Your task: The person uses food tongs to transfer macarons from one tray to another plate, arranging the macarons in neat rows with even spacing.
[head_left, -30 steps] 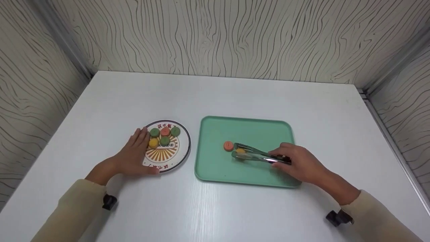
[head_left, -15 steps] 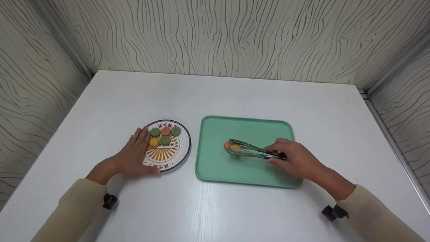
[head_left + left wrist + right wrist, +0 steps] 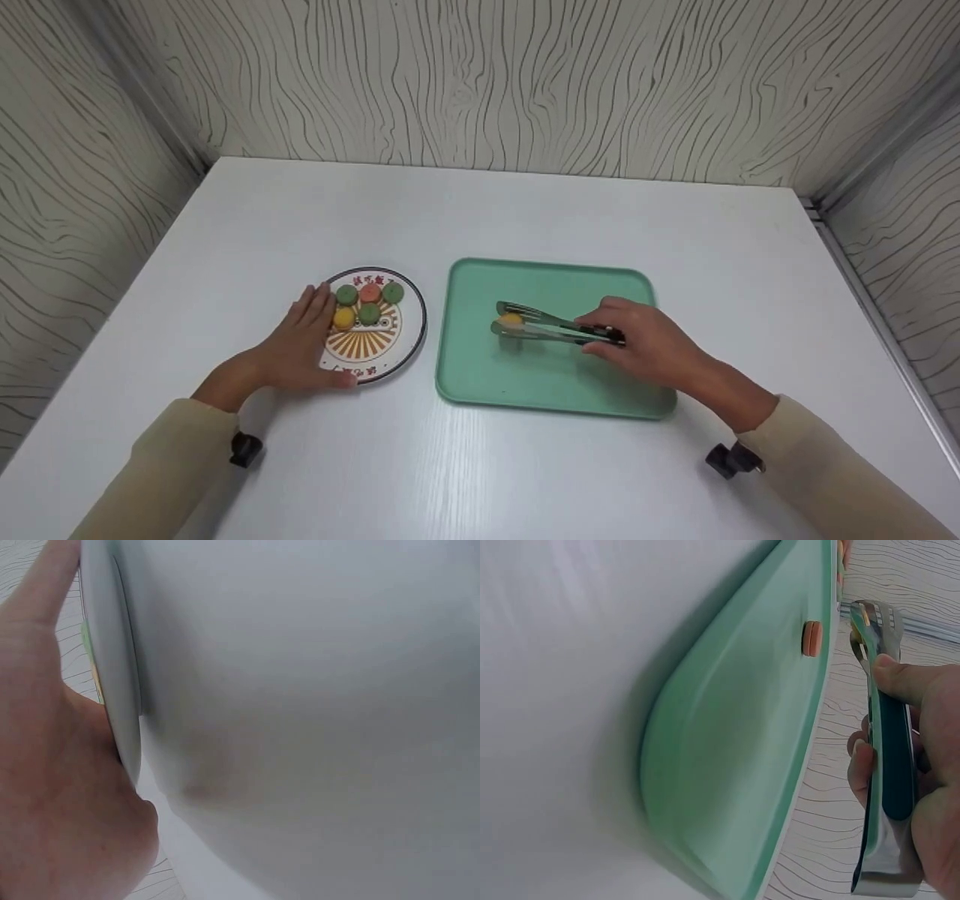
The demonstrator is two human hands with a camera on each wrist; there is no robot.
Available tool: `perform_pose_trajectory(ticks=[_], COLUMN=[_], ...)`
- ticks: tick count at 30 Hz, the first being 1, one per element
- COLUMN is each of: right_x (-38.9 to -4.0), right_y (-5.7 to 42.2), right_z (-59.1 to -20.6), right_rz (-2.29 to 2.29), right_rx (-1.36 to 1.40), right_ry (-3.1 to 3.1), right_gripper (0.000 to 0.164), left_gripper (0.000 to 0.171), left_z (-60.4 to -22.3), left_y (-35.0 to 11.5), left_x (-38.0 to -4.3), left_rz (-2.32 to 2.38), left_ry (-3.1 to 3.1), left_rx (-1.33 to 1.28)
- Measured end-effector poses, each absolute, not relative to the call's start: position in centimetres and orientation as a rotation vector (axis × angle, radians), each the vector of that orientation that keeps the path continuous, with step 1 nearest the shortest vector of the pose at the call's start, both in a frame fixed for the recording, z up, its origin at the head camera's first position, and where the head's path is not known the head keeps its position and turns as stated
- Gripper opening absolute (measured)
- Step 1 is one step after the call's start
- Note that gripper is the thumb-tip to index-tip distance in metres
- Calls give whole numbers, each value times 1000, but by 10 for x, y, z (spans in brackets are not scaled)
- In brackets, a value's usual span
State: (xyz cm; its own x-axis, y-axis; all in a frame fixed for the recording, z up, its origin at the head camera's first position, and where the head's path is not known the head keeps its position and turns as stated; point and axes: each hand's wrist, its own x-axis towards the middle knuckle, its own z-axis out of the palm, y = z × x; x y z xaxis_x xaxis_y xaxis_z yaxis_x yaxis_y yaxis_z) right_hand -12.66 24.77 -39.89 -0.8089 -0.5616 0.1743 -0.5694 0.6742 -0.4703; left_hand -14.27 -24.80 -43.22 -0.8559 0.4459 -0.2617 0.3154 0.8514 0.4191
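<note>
My right hand (image 3: pixel 637 337) grips a pair of metal tongs (image 3: pixel 544 324) with dark grips. Between the tongs' tips sits a yellow macaron (image 3: pixel 511 320), raised above the green tray (image 3: pixel 517 386). On that tray lies a pinkish-orange macaron (image 3: pixel 811 638), seen in the right wrist view but hidden behind the tongs in the head view. My left hand (image 3: pixel 289 349) rests at the left rim of a round white plate (image 3: pixel 401 349), fingers straight along the edge and thumb at the front rim. Three green macarons (image 3: pixel 369 313), an orange one (image 3: pixel 370 292) and a yellow one (image 3: pixel 343 319) lie on the plate.
The plate stands left of the tray on a white table (image 3: pixel 480 217), with a narrow gap between them. Wood-grain patterned panels (image 3: pixel 480 82) rise behind the table and at both sides. A black strap mount (image 3: pixel 245 449) sits on the left wrist.
The right hand has carried the tongs leftward and up with the yellow macaron, passing over the orange one on the tray. The left hand and the plate have stayed put.
</note>
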Motion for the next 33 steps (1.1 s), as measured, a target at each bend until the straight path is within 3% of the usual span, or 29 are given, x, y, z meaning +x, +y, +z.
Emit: perform_pose_trajectory(ticks=[33], right_x=[-148], right_y=[191], right_z=[-390], right_rz=[855], right_rx=[1061], right_ry=[-2843], right_gripper=[25], left_gripper=[135], left_z=[-434], left_y=[-249], left_x=[-143], left_rz=[500], left_ry=[2676], left_rx=[593])
